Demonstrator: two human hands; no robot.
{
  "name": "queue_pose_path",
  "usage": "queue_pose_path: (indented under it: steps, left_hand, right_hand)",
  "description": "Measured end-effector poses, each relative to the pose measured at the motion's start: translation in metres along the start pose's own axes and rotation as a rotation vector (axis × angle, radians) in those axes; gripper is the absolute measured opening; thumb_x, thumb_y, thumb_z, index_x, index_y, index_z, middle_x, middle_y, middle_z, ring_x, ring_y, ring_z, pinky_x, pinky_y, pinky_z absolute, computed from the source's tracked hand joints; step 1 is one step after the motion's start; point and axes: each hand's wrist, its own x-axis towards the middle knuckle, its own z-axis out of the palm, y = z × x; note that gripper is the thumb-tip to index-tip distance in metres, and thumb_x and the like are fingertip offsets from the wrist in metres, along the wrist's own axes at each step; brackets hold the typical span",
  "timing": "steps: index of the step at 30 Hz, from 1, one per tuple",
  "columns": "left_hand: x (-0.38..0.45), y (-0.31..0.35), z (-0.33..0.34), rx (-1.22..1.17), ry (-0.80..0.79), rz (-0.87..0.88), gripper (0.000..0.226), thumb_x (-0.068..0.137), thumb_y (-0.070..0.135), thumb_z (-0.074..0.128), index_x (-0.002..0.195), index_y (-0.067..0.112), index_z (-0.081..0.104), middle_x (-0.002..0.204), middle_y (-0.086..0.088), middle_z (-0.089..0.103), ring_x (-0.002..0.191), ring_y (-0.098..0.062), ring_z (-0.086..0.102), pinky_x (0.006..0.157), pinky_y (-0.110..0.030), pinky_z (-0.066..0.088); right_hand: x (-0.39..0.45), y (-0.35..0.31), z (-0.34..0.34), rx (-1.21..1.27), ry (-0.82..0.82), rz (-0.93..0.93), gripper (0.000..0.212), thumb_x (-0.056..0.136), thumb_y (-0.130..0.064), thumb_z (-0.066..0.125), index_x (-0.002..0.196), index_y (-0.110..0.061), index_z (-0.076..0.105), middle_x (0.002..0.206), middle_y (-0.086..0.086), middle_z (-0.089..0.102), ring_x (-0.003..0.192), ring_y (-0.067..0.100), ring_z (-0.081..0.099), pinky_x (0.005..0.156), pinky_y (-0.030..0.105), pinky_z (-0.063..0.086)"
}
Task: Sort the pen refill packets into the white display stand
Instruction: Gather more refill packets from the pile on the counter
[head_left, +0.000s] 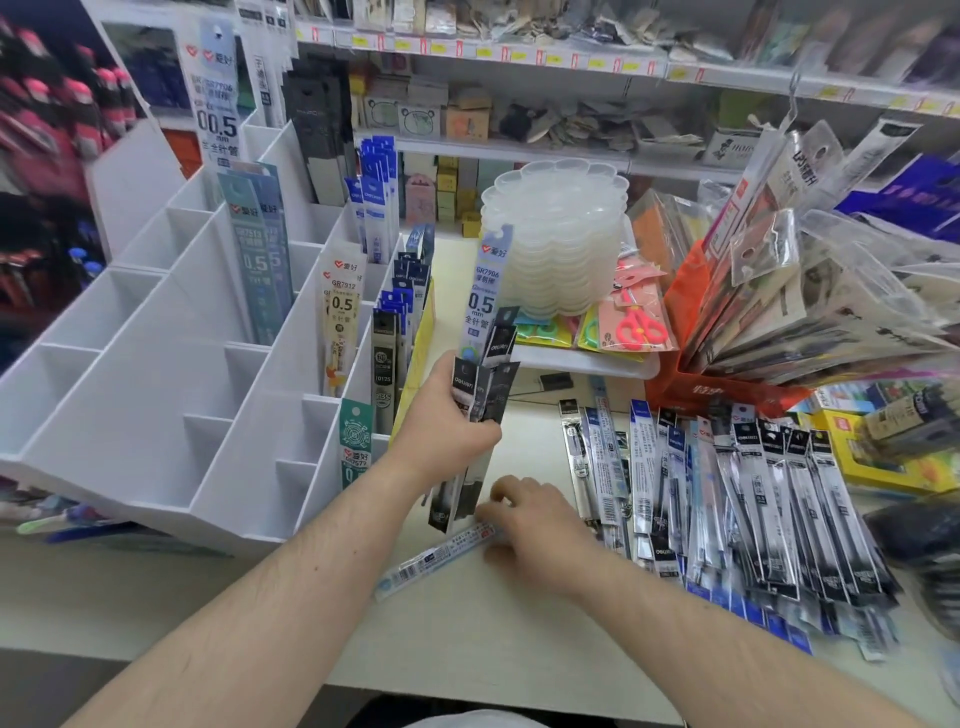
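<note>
— At six o'clock, what room is there on the table (467, 629)?

— A bare pale strip runs along its near edge, from seven o'clock up to the centre, between the white display stand (156, 374) and the spread of packets. Both forearms cross it.

— And the hands?

— The left hand (447, 415), at the centre, is curled round an upright bundle of refill packets (485, 332), one tall pale one marked 0.5 above several dark ones. The right hand (530, 525), just below at five o'clock, has its fingers bent down onto a single pale packet (436, 561) lying slantwise on the table; whether it pinches it or only presses is hard to tell, with the blur there.

— What crowds the way?

— At four o'clock a fanned pile of loose packets (737, 499) covers the table. Behind it, at two o'clock, an orange box (685, 291) holds hanging card packs leaning outward. At one o'clock a stack of clear plastic palettes (556, 228) sits above packs of pink scissors (639, 327).

— The stand itself?

— It fills nine to eleven o'clock, stepped compartments rising backward. Its right-hand columns hold upright packets, blue, teal and black; the left-hand compartments show only white walls.
</note>
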Motion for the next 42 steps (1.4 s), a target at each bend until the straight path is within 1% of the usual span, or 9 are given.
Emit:
queue_pose_path:
  steps: [4,8,11,14,18,22,32,35,42]
  left_hand:
    - [-0.004,-0.008,0.001,-0.063,0.068,0.033,0.046,0.076,-0.006,0.069,0.108,0.023,0.052,0.096,-0.017,0.070,0.092,-0.032,0.068,0.089,-0.045,0.054]
    - [-0.008,-0.013,0.006,-0.163,0.079,0.097,0.052,0.079,-0.009,0.068,0.108,0.031,0.053,0.097,-0.007,0.073,0.092,-0.022,0.071,0.085,-0.028,0.055]
    - [-0.006,-0.018,0.011,-0.208,0.066,0.143,0.052,0.079,-0.010,0.069,0.119,0.020,0.054,0.098,-0.003,0.073,0.093,-0.018,0.071,0.084,-0.029,0.055]
    - [-0.006,-0.024,0.016,-0.238,0.057,0.143,0.044,0.080,-0.013,0.069,0.114,0.011,0.055,0.093,-0.006,0.071,0.084,-0.013,0.068,0.080,-0.031,0.056]
    - [-0.003,-0.034,0.022,-0.266,0.060,0.149,0.040,0.079,-0.014,0.068,0.110,0.008,0.055,0.088,-0.014,0.069,0.079,-0.018,0.065,0.076,-0.037,0.054]
    - [-0.006,-0.037,0.025,-0.287,0.039,0.171,0.043,0.074,-0.008,0.070,0.102,0.020,0.053,0.083,0.004,0.071,0.077,-0.014,0.067,0.078,-0.033,0.052]
    - [-0.027,-0.048,0.016,-0.227,0.087,0.203,0.062,0.063,0.010,0.077,0.116,0.033,0.054,0.084,0.002,0.065,0.068,-0.008,0.061,0.070,-0.019,0.050]
    - [-0.029,-0.050,0.014,-0.226,0.070,0.191,0.065,0.058,0.025,0.081,0.115,0.041,0.055,0.091,-0.007,0.065,0.072,-0.011,0.065,0.072,-0.022,0.052]
    - [-0.032,-0.063,0.017,-0.170,0.022,0.092,0.070,0.055,0.021,0.085,0.109,0.052,0.053,0.104,0.011,0.071,0.098,-0.019,0.070,0.087,-0.034,0.056]
  right_hand:
    - [-0.006,0.010,-0.014,-0.098,-0.097,0.134,0.023,0.089,-0.030,0.059,0.107,-0.019,0.065,0.113,0.005,0.058,0.109,0.029,0.047,0.086,0.038,0.032]
    - [-0.023,0.021,-0.047,0.277,-0.137,0.345,0.013,0.085,-0.014,0.057,0.081,-0.027,0.058,0.089,-0.007,0.064,0.092,0.021,0.058,0.082,0.031,0.047]
    - [-0.038,0.031,-0.084,0.510,-0.028,0.493,0.017,0.087,-0.019,0.067,0.075,-0.030,0.062,0.081,-0.010,0.065,0.076,0.011,0.063,0.067,0.027,0.053]
    - [-0.047,0.031,-0.116,0.658,0.152,0.546,0.014,0.088,-0.021,0.072,0.075,-0.027,0.069,0.067,-0.009,0.062,0.049,0.001,0.049,0.051,0.021,0.041]
    - [-0.047,0.017,-0.134,0.700,0.267,0.539,0.016,0.088,-0.020,0.072,0.074,-0.027,0.069,0.067,-0.008,0.062,0.048,-0.001,0.046,0.051,0.019,0.040]
    - [-0.038,0.006,-0.138,0.631,0.325,0.533,0.018,0.087,-0.017,0.070,0.072,-0.027,0.066,0.062,-0.010,0.056,0.045,0.000,0.045,0.045,0.012,0.032]
    - [-0.020,-0.008,-0.127,0.688,0.276,0.532,0.015,0.084,-0.012,0.067,0.077,-0.025,0.069,0.091,-0.004,0.073,0.075,0.025,0.070,0.074,0.044,0.060]
    - [-0.019,-0.012,-0.125,0.716,0.267,0.521,0.013,0.085,-0.012,0.067,0.079,-0.023,0.069,0.084,-0.002,0.073,0.076,0.025,0.070,0.074,0.045,0.059]
    - [-0.018,-0.017,-0.120,0.756,0.254,0.517,0.014,0.084,-0.016,0.068,0.074,-0.024,0.068,0.075,0.007,0.071,0.078,0.029,0.065,0.071,0.043,0.054]
